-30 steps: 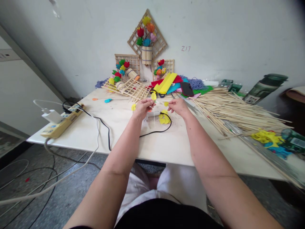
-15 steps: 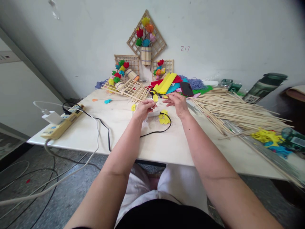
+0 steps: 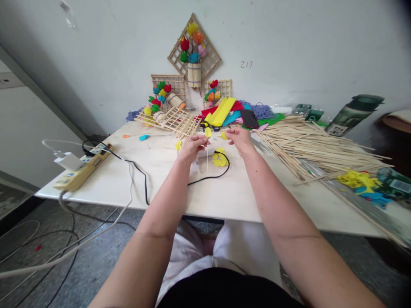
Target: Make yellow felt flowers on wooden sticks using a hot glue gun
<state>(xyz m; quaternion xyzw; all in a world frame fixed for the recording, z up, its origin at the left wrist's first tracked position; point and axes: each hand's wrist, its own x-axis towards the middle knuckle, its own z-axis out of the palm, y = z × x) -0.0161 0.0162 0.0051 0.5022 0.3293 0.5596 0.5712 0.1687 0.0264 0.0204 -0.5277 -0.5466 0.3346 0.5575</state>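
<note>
My left hand (image 3: 194,146) is closed on a thin pale stick (image 3: 207,160), which has a yellow petal (image 3: 208,132) at its upper end. To the right, my right hand (image 3: 239,139) pinches another yellow petal (image 3: 224,135) by its edge, apart from the first one. Between and below the hands, several yellow petals (image 3: 220,159) lie on the white table (image 3: 224,196) beside a black cord (image 3: 224,169). One more yellow piece (image 3: 178,145) is left of my left hand.
Lattice panels with coloured flowers (image 3: 194,51) are at the wall. A yellow power strip (image 3: 80,171) with cables is at left. Many thin sticks (image 3: 321,145), a dark phone (image 3: 249,119), coloured sheets (image 3: 221,112) and a green bottle (image 3: 355,114) are at back and right.
The petal in my right hand now faces the camera more fully, and that hand sits slightly lower. The whole view has shifted a little.
</note>
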